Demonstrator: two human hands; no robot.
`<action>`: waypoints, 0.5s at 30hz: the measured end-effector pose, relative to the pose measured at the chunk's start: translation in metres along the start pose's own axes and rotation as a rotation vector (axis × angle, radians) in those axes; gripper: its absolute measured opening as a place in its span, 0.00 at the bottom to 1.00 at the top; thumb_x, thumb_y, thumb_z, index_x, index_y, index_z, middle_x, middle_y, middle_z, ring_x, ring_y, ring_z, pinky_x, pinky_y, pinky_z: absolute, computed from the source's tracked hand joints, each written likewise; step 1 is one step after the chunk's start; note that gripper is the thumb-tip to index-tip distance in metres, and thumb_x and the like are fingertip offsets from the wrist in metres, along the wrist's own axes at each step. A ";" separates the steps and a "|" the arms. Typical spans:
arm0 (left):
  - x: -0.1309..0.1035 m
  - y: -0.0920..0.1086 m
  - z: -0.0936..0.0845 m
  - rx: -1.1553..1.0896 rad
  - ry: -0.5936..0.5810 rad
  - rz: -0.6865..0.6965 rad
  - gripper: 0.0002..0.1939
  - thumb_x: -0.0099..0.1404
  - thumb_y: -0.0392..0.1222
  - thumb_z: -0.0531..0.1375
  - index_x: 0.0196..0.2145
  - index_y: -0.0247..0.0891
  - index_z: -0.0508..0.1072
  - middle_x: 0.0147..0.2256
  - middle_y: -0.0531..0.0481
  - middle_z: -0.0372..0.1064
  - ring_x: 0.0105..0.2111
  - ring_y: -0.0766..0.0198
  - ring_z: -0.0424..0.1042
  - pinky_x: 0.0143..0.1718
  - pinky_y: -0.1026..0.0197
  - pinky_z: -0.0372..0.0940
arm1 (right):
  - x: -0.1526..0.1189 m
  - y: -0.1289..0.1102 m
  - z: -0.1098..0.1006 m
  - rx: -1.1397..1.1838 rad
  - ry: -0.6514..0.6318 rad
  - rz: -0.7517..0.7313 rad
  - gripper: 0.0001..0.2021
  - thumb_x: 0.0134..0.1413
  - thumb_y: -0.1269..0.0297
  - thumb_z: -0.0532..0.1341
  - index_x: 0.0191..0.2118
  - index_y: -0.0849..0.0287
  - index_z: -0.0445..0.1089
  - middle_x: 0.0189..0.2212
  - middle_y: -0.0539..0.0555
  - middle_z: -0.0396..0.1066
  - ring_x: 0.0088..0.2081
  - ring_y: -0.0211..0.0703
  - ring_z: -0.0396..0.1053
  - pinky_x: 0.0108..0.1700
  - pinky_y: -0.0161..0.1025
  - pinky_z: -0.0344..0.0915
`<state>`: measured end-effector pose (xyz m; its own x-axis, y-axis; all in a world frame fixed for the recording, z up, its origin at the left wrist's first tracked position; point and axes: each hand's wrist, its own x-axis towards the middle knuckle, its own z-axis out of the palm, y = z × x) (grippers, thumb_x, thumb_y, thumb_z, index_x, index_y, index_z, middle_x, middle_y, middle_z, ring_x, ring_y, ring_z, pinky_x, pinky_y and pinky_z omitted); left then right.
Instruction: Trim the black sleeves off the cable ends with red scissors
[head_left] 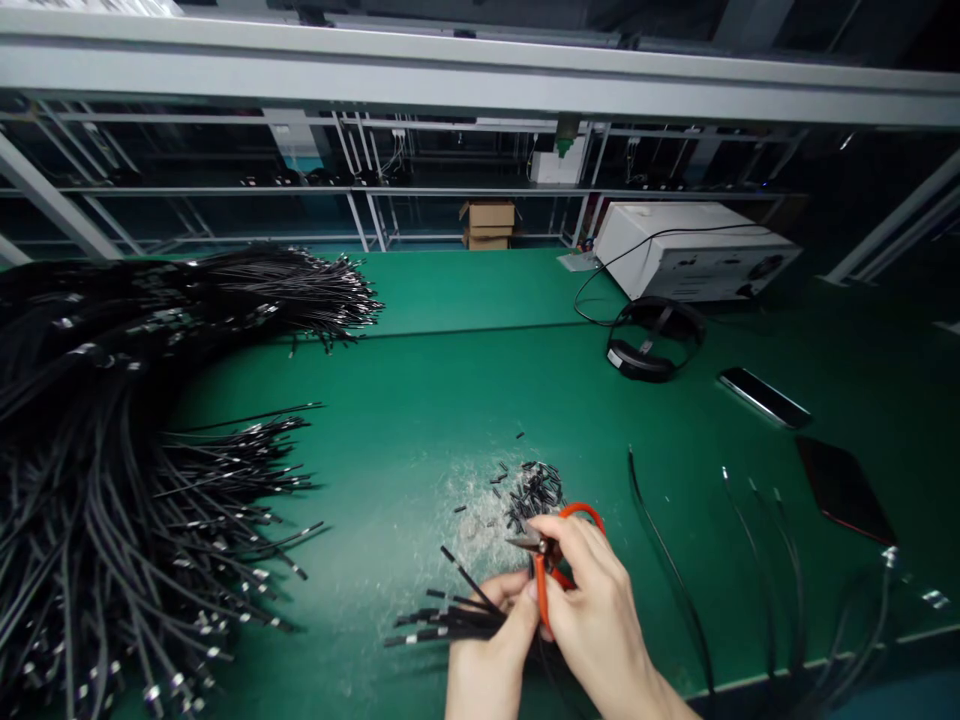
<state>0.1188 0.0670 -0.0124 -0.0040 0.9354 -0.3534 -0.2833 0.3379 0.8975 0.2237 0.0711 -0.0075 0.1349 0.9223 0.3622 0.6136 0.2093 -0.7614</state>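
Observation:
My left hand (pixel 495 655) is closed around a small bunch of black cables (pixel 450 622), whose ends fan out to the left. In my right hand (pixel 600 600) is a pair of scissors (pixel 543 590) with orange handles, its short metal blades partly apart and pointing left, just above the left thumb. Both hands are close together, and the scissors' handle hides part of the left fingertips. Just beyond the blades lies a pile of short black cut pieces (pixel 536 490), with pale scraps (pixel 480 530) scattered around it on the green work surface (pixel 405 400).
A large heap of black cables (pixel 97 430) covers the left side. On the right are single loose cables (pixel 667 560), a phone (pixel 763 397), a dark flat device (pixel 844 488) and a black headset (pixel 651 345). A white box-shaped machine (pixel 690 250) stands behind them.

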 end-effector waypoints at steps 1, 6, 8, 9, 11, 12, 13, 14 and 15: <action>-0.001 0.001 0.000 0.000 0.015 0.004 0.11 0.48 0.44 0.67 0.27 0.33 0.78 0.17 0.50 0.72 0.19 0.62 0.69 0.24 0.64 0.65 | -0.001 -0.001 -0.001 -0.057 0.011 -0.058 0.18 0.48 0.77 0.52 0.44 0.54 0.65 0.35 0.55 0.67 0.37 0.47 0.65 0.38 0.42 0.62; -0.006 0.003 -0.003 0.027 -0.003 0.050 0.08 0.50 0.43 0.65 0.26 0.35 0.78 0.18 0.51 0.71 0.20 0.62 0.68 0.24 0.63 0.64 | 0.001 -0.002 -0.005 -0.168 -0.038 -0.258 0.16 0.51 0.78 0.51 0.45 0.57 0.64 0.30 0.55 0.65 0.33 0.46 0.61 0.36 0.43 0.59; -0.006 0.001 -0.006 0.035 -0.023 0.082 0.09 0.52 0.43 0.64 0.18 0.36 0.75 0.16 0.52 0.69 0.20 0.63 0.67 0.25 0.63 0.63 | 0.005 -0.001 -0.010 -0.185 -0.150 -0.378 0.17 0.52 0.78 0.50 0.45 0.56 0.65 0.30 0.55 0.65 0.33 0.45 0.61 0.36 0.43 0.58; -0.005 0.000 -0.007 0.034 -0.025 0.084 0.11 0.52 0.43 0.64 0.16 0.36 0.73 0.16 0.52 0.69 0.20 0.63 0.66 0.25 0.63 0.62 | 0.008 0.001 -0.014 -0.168 -0.224 -0.415 0.17 0.52 0.78 0.50 0.45 0.55 0.65 0.30 0.54 0.65 0.33 0.45 0.61 0.36 0.43 0.59; -0.003 -0.002 -0.009 0.018 -0.008 0.051 0.09 0.51 0.44 0.64 0.20 0.35 0.74 0.15 0.52 0.68 0.18 0.64 0.66 0.25 0.63 0.62 | 0.016 0.005 -0.023 -0.058 -0.335 -0.363 0.14 0.54 0.76 0.51 0.44 0.55 0.65 0.32 0.53 0.66 0.35 0.43 0.63 0.38 0.40 0.60; -0.002 -0.003 -0.009 0.003 0.010 0.020 0.10 0.50 0.45 0.65 0.25 0.34 0.75 0.15 0.53 0.68 0.17 0.65 0.65 0.23 0.63 0.61 | 0.019 0.008 -0.028 0.009 -0.348 -0.281 0.12 0.55 0.74 0.51 0.43 0.56 0.64 0.33 0.53 0.66 0.36 0.42 0.64 0.38 0.38 0.61; -0.001 -0.003 -0.009 -0.015 0.032 -0.010 0.13 0.49 0.45 0.65 0.30 0.33 0.75 0.14 0.53 0.68 0.16 0.65 0.65 0.22 0.63 0.61 | 0.023 0.011 -0.033 0.057 -0.336 -0.190 0.09 0.57 0.71 0.52 0.43 0.56 0.63 0.35 0.53 0.67 0.37 0.41 0.65 0.39 0.36 0.62; 0.000 -0.003 -0.009 -0.029 0.052 -0.033 0.16 0.49 0.46 0.66 0.34 0.33 0.74 0.14 0.54 0.68 0.16 0.65 0.65 0.21 0.63 0.61 | 0.026 0.015 -0.038 0.068 -0.314 -0.118 0.08 0.58 0.68 0.53 0.43 0.56 0.62 0.37 0.53 0.67 0.37 0.40 0.65 0.39 0.35 0.62; 0.000 -0.003 -0.009 -0.040 0.068 -0.050 0.18 0.48 0.46 0.66 0.35 0.32 0.74 0.14 0.54 0.68 0.15 0.65 0.65 0.21 0.63 0.61 | 0.027 0.019 -0.043 0.031 -0.303 -0.082 0.08 0.58 0.64 0.54 0.44 0.56 0.62 0.38 0.53 0.68 0.38 0.40 0.66 0.39 0.35 0.62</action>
<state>0.1109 0.0652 -0.0171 -0.0540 0.9080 -0.4156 -0.3225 0.3780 0.8678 0.2723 0.0863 0.0110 -0.1554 0.9557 0.2499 0.5883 0.2927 -0.7538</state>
